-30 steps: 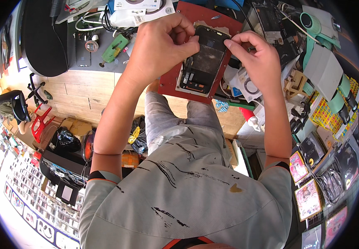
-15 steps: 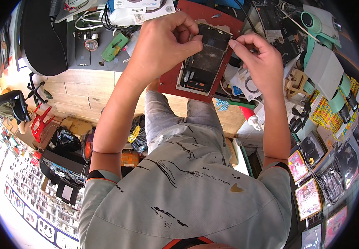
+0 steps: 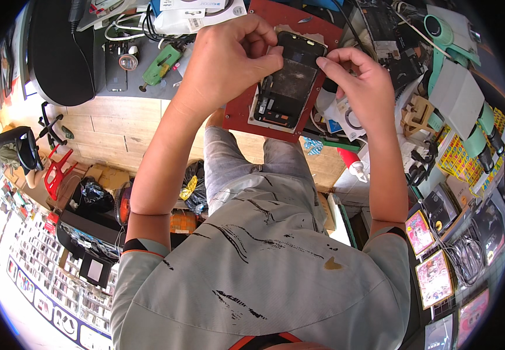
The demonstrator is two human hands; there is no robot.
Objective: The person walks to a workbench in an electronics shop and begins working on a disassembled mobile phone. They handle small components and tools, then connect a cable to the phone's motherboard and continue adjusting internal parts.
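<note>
An opened smartphone (image 3: 292, 81), dark inside with a bare grey middle, lies on a pale pad (image 3: 258, 121) on a red board (image 3: 238, 114). My left hand (image 3: 226, 61) is at the phone's upper left edge, its thumb and curled fingers closed there. At the upper right edge is my right hand (image 3: 362, 84), thumb and forefinger pinched together with the thumb tip touching the rim. Whether anything thin is between the fingertips is too small to make out. Small parts and a flex strip show along the phone's lower end.
Left of the board are a green tool (image 3: 162, 65), cables and a black rounded object (image 3: 63, 52). To the right stand a mint-and-grey device with an arm (image 3: 453, 87), a wooden holder (image 3: 416, 116) and a red-and-white bottle (image 3: 351, 163). My legs are below the board.
My right hand has shifted slightly left along the phone's right edge. My left hand and the phone look almost unmoved.
</note>
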